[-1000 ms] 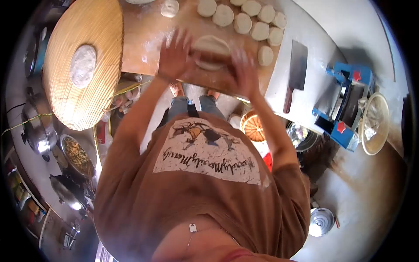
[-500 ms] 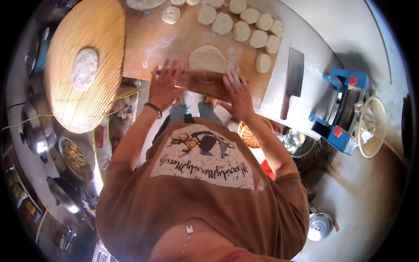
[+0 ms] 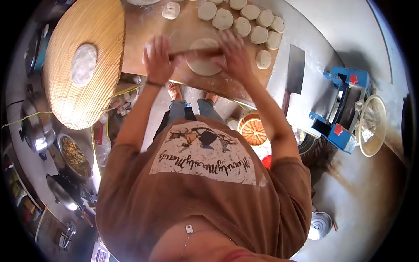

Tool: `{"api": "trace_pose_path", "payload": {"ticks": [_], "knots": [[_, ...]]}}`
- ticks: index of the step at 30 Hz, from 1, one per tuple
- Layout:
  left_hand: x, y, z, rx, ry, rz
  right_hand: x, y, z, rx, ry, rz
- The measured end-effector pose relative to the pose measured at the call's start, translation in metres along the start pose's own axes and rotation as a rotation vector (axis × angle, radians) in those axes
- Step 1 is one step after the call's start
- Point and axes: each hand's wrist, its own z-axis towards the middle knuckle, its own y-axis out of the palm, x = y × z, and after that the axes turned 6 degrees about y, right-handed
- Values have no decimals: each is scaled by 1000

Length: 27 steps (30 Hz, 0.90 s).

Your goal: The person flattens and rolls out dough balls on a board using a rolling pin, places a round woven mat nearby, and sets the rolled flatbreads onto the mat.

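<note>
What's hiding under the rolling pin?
A flat round of dough shows on both sides of the rolling pin, on the wooden board. The strip directly beneath the pin is covered. Whatever lies under the left hand and right hand is hidden too.

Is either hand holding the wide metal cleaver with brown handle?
No, the cleaver lies on the grey table, away from left hand and right hand.
</note>
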Motion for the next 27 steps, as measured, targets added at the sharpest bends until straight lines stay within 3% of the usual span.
{"api": "trace_pose_path", "payload": {"ticks": [1, 3, 6, 9, 11, 15, 18, 20, 21, 22, 23, 24, 26, 27], "knots": [[-2, -5, 9, 45, -48, -5, 7, 7, 13, 45, 15, 21], [20, -28, -33, -137, 38, -5, 15, 8, 7, 115, -43, 42], [39, -45, -89, -45, 158, -145, -10, -15, -73, -75, 22, 133], [23, -33, -47, -179, 58, -16, -31, -37, -13, 33, -65, 60], [5, -8, -22, -122, 27, -80, -13, -21, 18, 79, -90, 26], [36, -63, -68, -148, 182, -166, 12, -7, -39, -38, -25, 33], [48, -31, -96, -181, 199, -91, 8, -14, -42, -49, -52, 27], [29, -2, -56, -13, 53, 9, 1, -19, -10, -7, -54, 23], [16, 2, -31, 151, 11, -154, 1, -20, 21, 8, -43, 11], [11, -11, -16, 7, -30, -85, 4, -16, 39, 14, -33, 2], [14, -12, -26, 31, 20, -139, 13, -3, 39, 48, -73, 54], [16, -17, -30, 72, 68, -186, 18, -2, 23, 16, -68, 66], [46, -64, -67, -165, 165, -133, 19, -11, -32, -37, -64, 89], [57, -58, -88, -166, 176, -231, 13, -16, -59, -127, 2, 32]]}}
